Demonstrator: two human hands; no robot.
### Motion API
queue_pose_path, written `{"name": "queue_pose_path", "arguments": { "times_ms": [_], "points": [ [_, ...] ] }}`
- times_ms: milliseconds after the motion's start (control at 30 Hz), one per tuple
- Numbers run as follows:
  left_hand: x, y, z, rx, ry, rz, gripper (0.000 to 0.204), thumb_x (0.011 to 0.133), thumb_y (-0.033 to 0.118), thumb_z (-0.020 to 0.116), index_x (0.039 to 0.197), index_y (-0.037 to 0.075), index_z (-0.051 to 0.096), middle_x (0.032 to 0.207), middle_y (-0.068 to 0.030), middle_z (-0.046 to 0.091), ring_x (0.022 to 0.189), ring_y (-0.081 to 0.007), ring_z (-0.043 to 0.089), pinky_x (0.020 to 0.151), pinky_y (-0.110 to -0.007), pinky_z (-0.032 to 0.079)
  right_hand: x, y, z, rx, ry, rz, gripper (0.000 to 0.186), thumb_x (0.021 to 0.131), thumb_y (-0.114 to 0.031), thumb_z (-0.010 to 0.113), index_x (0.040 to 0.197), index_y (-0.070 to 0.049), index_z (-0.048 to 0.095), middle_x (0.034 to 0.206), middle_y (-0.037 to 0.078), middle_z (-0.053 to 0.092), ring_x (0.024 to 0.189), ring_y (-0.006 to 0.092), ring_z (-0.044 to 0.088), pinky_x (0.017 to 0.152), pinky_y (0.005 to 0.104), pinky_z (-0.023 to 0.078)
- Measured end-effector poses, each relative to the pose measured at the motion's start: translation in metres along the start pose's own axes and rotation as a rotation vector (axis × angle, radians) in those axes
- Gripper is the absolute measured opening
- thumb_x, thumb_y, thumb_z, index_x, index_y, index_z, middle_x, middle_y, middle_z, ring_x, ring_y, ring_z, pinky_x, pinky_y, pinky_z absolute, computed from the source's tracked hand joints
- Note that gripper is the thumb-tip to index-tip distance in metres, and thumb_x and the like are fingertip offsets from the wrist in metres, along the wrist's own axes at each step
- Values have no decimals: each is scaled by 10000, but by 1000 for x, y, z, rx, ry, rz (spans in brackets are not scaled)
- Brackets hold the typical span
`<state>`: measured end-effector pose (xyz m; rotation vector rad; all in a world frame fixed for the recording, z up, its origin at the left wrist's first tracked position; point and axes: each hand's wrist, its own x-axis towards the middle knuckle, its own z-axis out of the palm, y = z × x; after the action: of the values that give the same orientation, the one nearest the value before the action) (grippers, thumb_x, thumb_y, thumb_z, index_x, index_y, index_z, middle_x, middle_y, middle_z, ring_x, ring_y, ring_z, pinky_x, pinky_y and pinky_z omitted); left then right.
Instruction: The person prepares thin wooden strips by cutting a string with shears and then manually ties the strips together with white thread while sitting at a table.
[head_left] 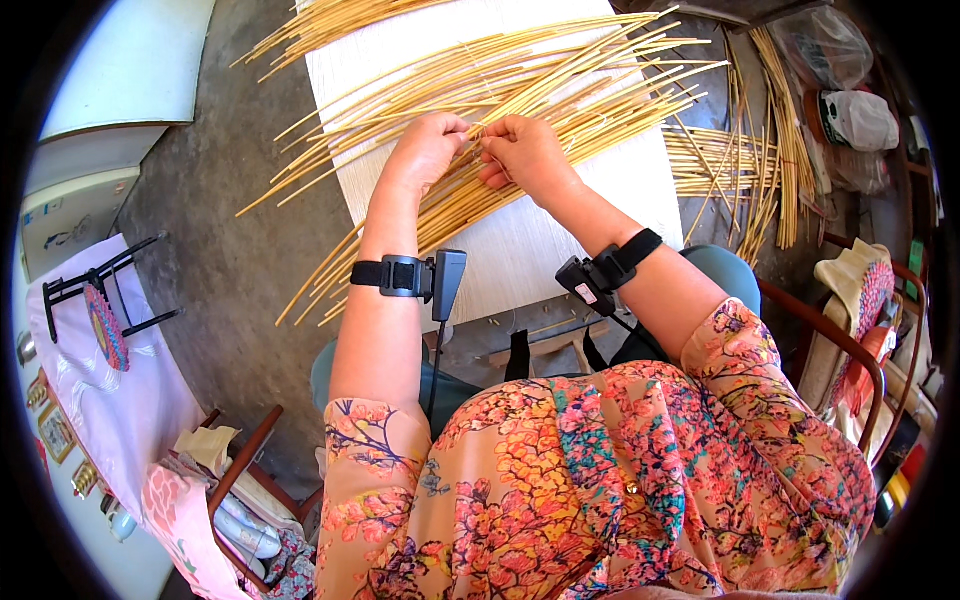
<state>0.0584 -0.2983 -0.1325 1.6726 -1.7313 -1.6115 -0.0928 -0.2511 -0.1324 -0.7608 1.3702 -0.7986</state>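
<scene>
A thin pale reed (pixel 478 128) is pinched between the fingertips of both hands, left hand (pixel 428 150) and right hand (pixel 527 152), directly over the spread reeds (pixel 560 80) on the table (pixel 520 250).

both hands (pixel 480 155) on straw stalks (pixel 520 90), white board (pixel 530 240)

Short-sleeved floral garment (pixel 600 480) — pink, orange and teal blossoms on branching stems. Each forearm bears a black strap: the left wrist band (pixel 400 275) carries a dark rectangular device with a trailing cable — the right wrist band (pixel 620 262) a similar black unit.
</scene>
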Motion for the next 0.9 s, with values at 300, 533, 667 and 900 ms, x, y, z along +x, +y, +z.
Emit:
{"name": "queue_pose_path", "arguments": {
  "times_ms": [300,533,667,900],
  "points": [
    [1,1,2,-1,20,-11,166,817,62,588,948,-25,642,810,-67,637,726,-128,568,682,-259,457,-1,-3,6,23,41,51,125,870,-75,545,922,37,565,735,98,617,565,186,640,460,255,521],
    [-1,3,7,-25,40,22,149,815,62,601,922,-26,654,801,-80,651,709,-138,581,664,-270,468,-2,-2,9,65,101,60,142,849,-74,524,825,56,578,710,118,611,535,189,630,408,279,508],
    [-1,4,11,-35,53,14,150,817,57,599,925,-34,650,806,-83,652,714,-141,584,670,-271,470,-3,-4,9,84,118,76,156,849,-87,525,806,54,575,710,119,610,523,188,623,399,278,503],
    [-1,1,12,-70,66,45,152,806,82,592,885,-26,665,779,-142,663,722,-187,615,682,-303,476,-3,-1,7,21,105,73,180,868,-140,511,827,25,569,712,84,595,527,164,615,411,257,494]
  ]
}}
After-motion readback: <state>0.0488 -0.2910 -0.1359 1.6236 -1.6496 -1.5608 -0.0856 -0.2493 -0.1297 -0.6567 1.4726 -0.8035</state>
